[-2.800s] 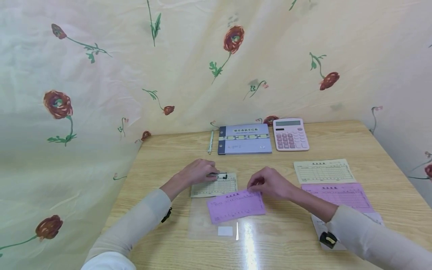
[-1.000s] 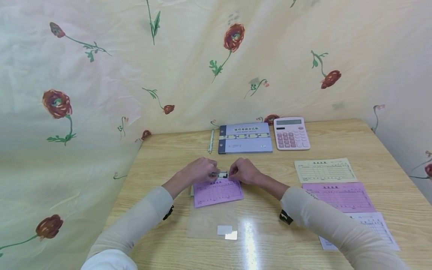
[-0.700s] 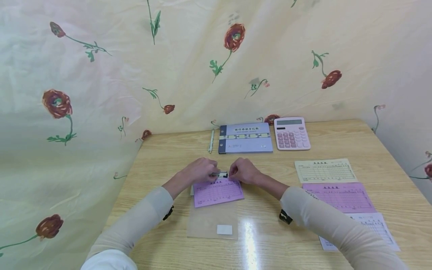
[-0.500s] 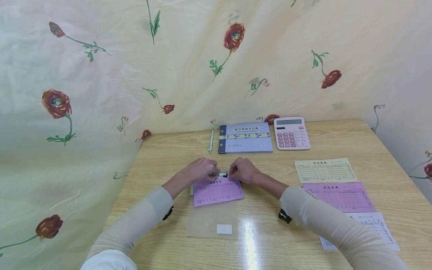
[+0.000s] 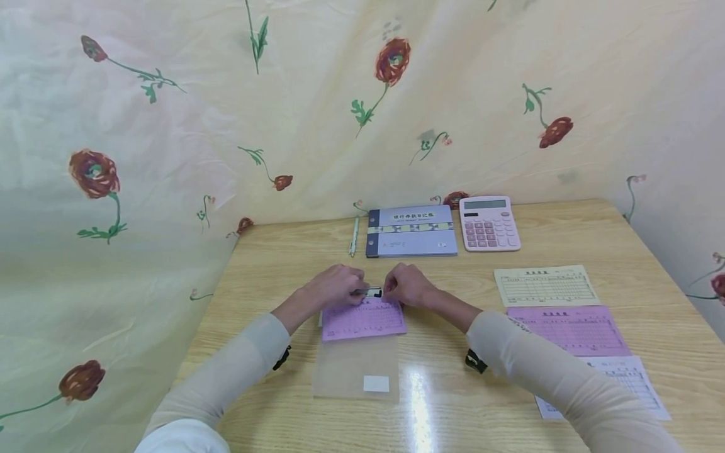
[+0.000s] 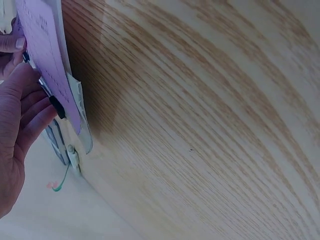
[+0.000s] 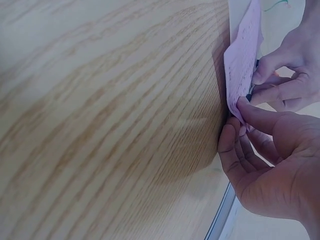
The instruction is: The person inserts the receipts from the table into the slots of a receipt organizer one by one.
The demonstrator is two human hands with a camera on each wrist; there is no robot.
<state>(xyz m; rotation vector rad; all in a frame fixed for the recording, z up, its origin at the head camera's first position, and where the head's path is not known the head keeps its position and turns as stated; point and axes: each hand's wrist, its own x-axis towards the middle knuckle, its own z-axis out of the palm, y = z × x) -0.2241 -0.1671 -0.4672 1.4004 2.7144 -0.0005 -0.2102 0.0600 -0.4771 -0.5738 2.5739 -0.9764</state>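
Note:
In the head view, a translucent clipboard point(image 5: 354, 365) with a white label lies on the table. My left hand point(image 5: 335, 286) grips its metal clip point(image 5: 370, 292) at the far end, fingers curled over it. A purple printed slip point(image 5: 362, 319) lies over the board with its top edge by the clip. My right hand point(image 5: 409, 286) pinches the slip's upper right corner between thumb and fingers; the right wrist view shows this pinch on the purple paper point(image 7: 241, 65). Beneath the purple slip, a cream slip is mostly hidden. Whether the purple edge is under the clip cannot be seen.
At the back of the table are a pen point(image 5: 354, 238), a blue ledger book point(image 5: 412, 231) and a pink calculator point(image 5: 489, 224). On the right lie a cream slip point(image 5: 545, 286), a purple slip point(image 5: 569, 330) and a white slip point(image 5: 629, 377), the last partly under my right sleeve.
The right hand has brought the purple slip left and up to the clip, covering the cream slip. In the last half second it slid slightly farther from me. The left hand stayed on the clip.

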